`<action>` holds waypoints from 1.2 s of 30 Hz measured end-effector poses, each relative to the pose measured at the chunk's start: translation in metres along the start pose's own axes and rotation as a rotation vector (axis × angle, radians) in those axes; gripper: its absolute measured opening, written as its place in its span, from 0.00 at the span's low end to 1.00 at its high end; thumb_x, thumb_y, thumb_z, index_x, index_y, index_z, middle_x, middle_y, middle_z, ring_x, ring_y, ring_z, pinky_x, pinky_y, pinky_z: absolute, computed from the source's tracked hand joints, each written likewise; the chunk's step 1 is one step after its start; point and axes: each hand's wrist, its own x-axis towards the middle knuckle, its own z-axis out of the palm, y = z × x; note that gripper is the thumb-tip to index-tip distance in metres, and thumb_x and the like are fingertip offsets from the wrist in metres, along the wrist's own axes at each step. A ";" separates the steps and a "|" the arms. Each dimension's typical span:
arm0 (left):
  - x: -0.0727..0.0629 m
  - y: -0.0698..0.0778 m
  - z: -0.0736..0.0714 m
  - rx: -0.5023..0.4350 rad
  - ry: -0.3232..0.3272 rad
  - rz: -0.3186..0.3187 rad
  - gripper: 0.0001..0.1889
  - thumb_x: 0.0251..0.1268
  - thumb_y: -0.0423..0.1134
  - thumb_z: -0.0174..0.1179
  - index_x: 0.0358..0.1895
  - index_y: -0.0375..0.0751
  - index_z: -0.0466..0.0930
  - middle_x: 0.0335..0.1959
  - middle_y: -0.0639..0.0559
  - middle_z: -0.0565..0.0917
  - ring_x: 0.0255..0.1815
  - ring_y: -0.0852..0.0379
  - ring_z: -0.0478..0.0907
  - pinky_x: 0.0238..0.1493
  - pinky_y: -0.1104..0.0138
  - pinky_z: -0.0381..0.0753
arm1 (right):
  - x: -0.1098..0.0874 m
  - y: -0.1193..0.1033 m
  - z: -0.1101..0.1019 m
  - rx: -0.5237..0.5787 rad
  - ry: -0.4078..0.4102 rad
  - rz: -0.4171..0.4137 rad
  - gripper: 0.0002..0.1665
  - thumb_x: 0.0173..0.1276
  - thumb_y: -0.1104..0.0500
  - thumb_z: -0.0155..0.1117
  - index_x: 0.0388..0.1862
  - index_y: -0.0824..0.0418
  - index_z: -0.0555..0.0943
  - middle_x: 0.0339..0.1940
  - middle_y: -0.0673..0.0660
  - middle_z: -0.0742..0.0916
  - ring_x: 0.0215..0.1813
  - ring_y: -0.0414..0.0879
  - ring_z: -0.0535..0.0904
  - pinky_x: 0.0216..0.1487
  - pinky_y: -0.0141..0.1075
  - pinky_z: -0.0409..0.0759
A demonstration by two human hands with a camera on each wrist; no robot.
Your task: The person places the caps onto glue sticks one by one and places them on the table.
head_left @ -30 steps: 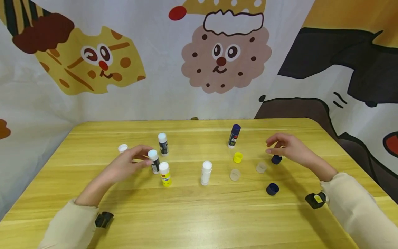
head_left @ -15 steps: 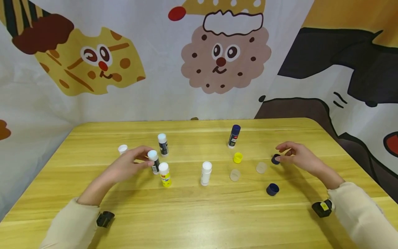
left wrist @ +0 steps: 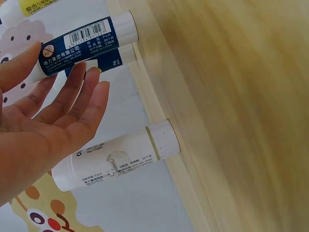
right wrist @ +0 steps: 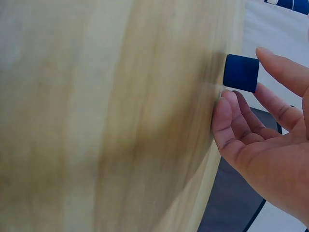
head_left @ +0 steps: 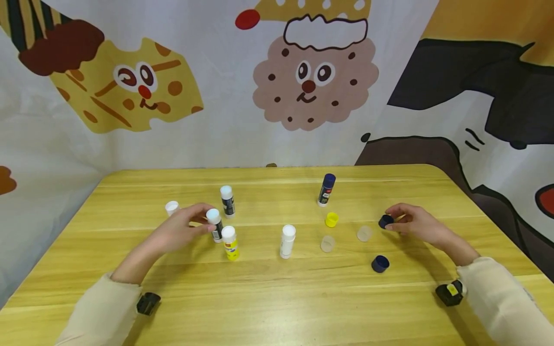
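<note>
On the table's left side, my left hand (head_left: 183, 228) pinches an upright dark blue glue stick (head_left: 215, 226) with a white top. Its barcode label shows in the left wrist view, where my thumb and fingertips touch the glue stick (left wrist: 87, 43) near its top. At the right, my right hand (head_left: 417, 223) holds a navy cap (head_left: 385, 221) between thumb and index finger. Seen from the right wrist, the cap (right wrist: 241, 72) stands on the wooden tabletop, my other fingers loosely curled below it. A yellow glue stick (head_left: 231, 244) stands right beside the left hand's stick.
Around the left hand stand another dark blue glue stick (head_left: 227, 202) and a white one (head_left: 172, 207), partly hidden. Another white glue stick (head_left: 287, 241) is mid-table. A navy-capped stick (head_left: 326, 190), yellow cap (head_left: 332, 219), clear caps (head_left: 364, 233) and a second navy cap (head_left: 380, 264) lie rightward.
My right hand has come down and to the right from above the navy cap, and its thumb and index finger now close around it. The left hand has barely moved.
</note>
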 end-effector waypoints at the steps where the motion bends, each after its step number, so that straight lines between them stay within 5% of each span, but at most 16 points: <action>1: 0.000 0.000 0.000 0.004 -0.001 -0.003 0.18 0.64 0.34 0.56 0.55 0.30 0.70 0.47 0.42 0.77 0.51 0.40 0.73 0.48 0.51 0.73 | 0.000 0.001 0.000 0.003 -0.002 0.001 0.29 0.63 0.56 0.63 0.55 0.73 0.68 0.46 0.67 0.75 0.37 0.46 0.76 0.34 0.36 0.77; 13: 0.001 -0.001 0.002 0.033 -0.019 0.001 0.18 0.64 0.35 0.56 0.54 0.31 0.70 0.47 0.41 0.78 0.51 0.40 0.73 0.49 0.49 0.71 | 0.003 0.007 0.003 0.000 0.003 -0.036 0.20 0.64 0.60 0.61 0.50 0.72 0.72 0.40 0.62 0.77 0.31 0.45 0.75 0.30 0.35 0.75; 36: 0.002 -0.004 0.001 0.057 -0.014 -0.025 0.15 0.64 0.35 0.56 0.51 0.33 0.72 0.45 0.44 0.79 0.51 0.42 0.73 0.49 0.49 0.71 | 0.000 0.003 0.003 0.003 -0.011 -0.038 0.20 0.63 0.60 0.62 0.47 0.73 0.72 0.35 0.59 0.81 0.31 0.45 0.75 0.30 0.35 0.75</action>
